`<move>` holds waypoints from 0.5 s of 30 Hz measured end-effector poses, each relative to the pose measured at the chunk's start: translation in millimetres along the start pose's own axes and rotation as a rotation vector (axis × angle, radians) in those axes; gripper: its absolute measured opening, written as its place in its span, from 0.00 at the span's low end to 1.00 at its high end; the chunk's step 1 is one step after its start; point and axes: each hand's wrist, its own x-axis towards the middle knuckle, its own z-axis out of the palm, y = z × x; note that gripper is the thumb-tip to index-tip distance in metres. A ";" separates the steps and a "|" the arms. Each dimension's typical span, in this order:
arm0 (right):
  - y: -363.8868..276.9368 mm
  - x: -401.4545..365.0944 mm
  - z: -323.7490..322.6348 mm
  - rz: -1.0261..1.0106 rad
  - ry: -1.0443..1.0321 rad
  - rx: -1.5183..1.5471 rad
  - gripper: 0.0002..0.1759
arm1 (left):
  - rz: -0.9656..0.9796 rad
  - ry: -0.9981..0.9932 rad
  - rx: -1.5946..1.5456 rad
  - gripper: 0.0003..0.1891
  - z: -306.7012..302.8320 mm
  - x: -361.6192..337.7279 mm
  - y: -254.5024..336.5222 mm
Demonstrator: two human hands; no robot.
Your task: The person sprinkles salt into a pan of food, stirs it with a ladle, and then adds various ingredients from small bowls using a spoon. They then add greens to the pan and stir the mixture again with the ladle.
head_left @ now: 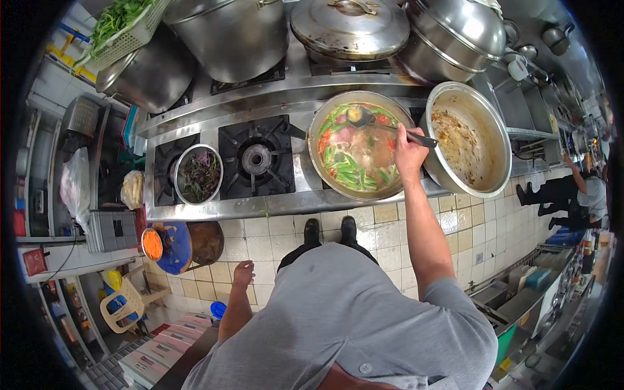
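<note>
My right hand [411,155] is closed around the black handle of a ladle [361,117], whose bowl dips into a large pot [314,162]. In the pot is a cloudy soup [364,153] with green pods, red pieces and purplish chunks. My left hand [244,273] hangs low at my side over the floor tiles, away from the stove, with loosely bent fingers and nothing seen in it. Touching the pot on its right is a deep metal pot [497,146] with brown residue inside. A metal bowl of dark leaves [199,170] stands on the left burner.
Behind the stove stand large lidded pots [227,45] and a basket of greens [123,26]. A bare burner [256,158] lies left of the soup. Orange shredded food [152,245] and a plastic chair [123,302] are at left. Another person [575,192] stands far right.
</note>
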 end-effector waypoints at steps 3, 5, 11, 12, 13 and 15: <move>-18.6 3.2 1.1 0.005 -0.009 -0.009 0.14 | -0.009 0.001 -0.014 0.18 0.9 -0.5 1.5; -11.5 4.1 3.4 0.002 -0.031 -0.011 0.14 | -0.016 0.009 0.009 0.17 1.5 -3.8 4.6; 6.8 0.8 12.0 -0.007 -0.104 -0.009 0.13 | -0.019 0.008 0.001 0.17 2.3 -5.5 4.7; 10.8 0.9 14.8 -0.012 -0.106 -0.004 0.13 | -0.023 0.005 -0.010 0.17 2.0 -4.3 4.1; 14.4 1.3 16.7 -0.017 -0.108 0.001 0.13 | -0.021 0.005 -0.004 0.17 1.5 -2.7 3.9; 17.0 1.5 18.5 -0.010 -0.106 0.014 0.13 | -0.018 0.006 0.008 0.17 1.1 1.0 3.7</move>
